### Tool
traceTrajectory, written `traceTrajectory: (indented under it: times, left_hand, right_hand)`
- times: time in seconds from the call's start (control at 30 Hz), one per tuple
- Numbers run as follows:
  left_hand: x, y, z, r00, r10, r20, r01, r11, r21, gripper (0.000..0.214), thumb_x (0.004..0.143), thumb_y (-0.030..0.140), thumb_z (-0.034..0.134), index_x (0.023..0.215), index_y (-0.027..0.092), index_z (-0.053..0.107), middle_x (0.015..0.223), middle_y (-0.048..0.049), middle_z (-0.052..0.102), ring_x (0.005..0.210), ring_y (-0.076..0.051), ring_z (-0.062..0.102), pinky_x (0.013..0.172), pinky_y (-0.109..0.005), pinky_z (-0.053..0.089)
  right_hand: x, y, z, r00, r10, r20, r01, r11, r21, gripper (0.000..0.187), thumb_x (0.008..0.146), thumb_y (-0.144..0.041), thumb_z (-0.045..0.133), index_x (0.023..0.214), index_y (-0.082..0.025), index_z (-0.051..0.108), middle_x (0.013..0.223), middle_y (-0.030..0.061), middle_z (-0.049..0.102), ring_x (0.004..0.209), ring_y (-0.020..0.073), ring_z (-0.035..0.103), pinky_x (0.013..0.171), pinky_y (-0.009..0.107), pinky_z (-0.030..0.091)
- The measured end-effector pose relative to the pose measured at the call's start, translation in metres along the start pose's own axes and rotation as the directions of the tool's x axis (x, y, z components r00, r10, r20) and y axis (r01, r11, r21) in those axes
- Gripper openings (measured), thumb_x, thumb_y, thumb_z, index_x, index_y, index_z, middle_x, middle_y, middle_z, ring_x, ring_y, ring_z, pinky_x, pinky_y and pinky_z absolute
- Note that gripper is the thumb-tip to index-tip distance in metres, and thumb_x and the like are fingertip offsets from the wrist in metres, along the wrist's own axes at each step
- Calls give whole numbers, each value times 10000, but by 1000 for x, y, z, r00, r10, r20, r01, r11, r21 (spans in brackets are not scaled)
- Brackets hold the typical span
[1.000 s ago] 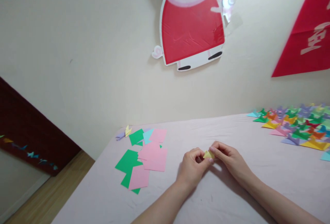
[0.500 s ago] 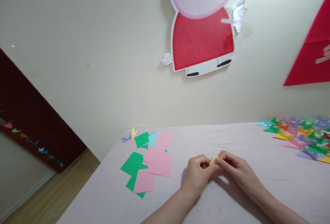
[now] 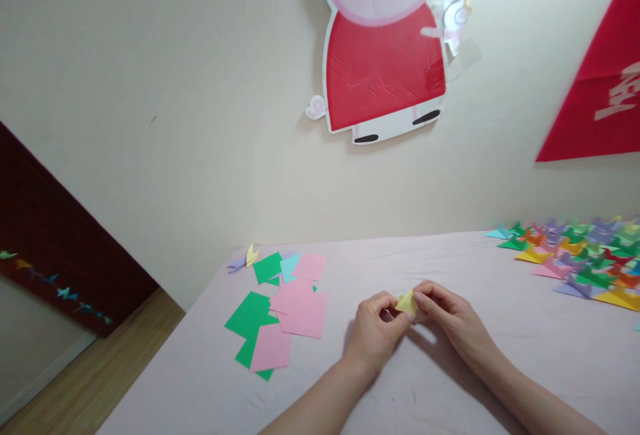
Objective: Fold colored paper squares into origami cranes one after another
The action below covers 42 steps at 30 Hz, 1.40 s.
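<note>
Two-handed pinch: left hand (image 3: 373,331) & right hand (image 3: 445,311) both closed w/ fingertips gripping the small yellow folded paper (image 3: 406,302), held btwn them low over the surface (image 3: 450,388), equally near each, long axis approx. left-right.

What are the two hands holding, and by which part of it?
Both hold one small folded yellow paper piece: the left hand pinches its left side, the right hand its right side.
</note>
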<state>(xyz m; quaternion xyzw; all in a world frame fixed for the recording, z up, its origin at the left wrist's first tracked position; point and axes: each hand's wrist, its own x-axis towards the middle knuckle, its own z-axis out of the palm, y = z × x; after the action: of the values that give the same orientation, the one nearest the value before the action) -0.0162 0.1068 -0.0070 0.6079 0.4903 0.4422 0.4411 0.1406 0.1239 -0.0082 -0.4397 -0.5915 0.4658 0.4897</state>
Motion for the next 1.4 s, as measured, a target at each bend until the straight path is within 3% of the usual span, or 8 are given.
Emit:
traceTrajectory:
  times: [0.2,0.4,0.7,1.0,1.4]
  left_hand:
    - [1,-4,1,1000,-16,-12,16,1000,-8,168,745,301,642,636,185,586,624,42,485,620,-129,417,586,-250,308]
    - [2,-5,1,999,-35,-39,34,999,-29,147,752,283,644,656,182,596,616,44,498,626,-131,424,606,-251,320]
    - [2,-9,1,999,6,-32,-6,1000,6,144,816,302,603,757,188,669,699,23,563,673,-142,466,633,-244,358]
    - [1,-8,-1,998,60,11,-59,998,-27,92,786,235,623,741,192,691,714,23,547,678,-142,460,636,-249,337]
    - [3,-15,0,1000,18,0,-18,1000,-23,184,879,287,543,796,186,672,750,11,628,706,-150,526,642,-244,368]
  right_hand:
    - [-1,0,-1,997,-28,-66,26,999,-40,453,729,-643,664,631,-205,604,620,-6,558,619,167,510,583,269,430]
    - [-1,-1,0,986,-83,-143,79,996,-37,387,742,-601,684,723,-217,642,694,5,601,675,183,546,636,286,471]
    - [-5,-6,1,991,-135,-25,131,985,-110,402,825,-602,589,702,-226,656,711,16,612,699,195,562,678,278,473]
    - [-3,0,-1,993,-119,-13,118,989,-86,407,835,-579,594,648,-218,620,650,-10,536,640,168,506,614,259,418]
    - [-3,1,-2,979,-201,44,206,956,-210,333,871,-517,578,753,-237,714,760,29,659,756,208,617,716,294,470]
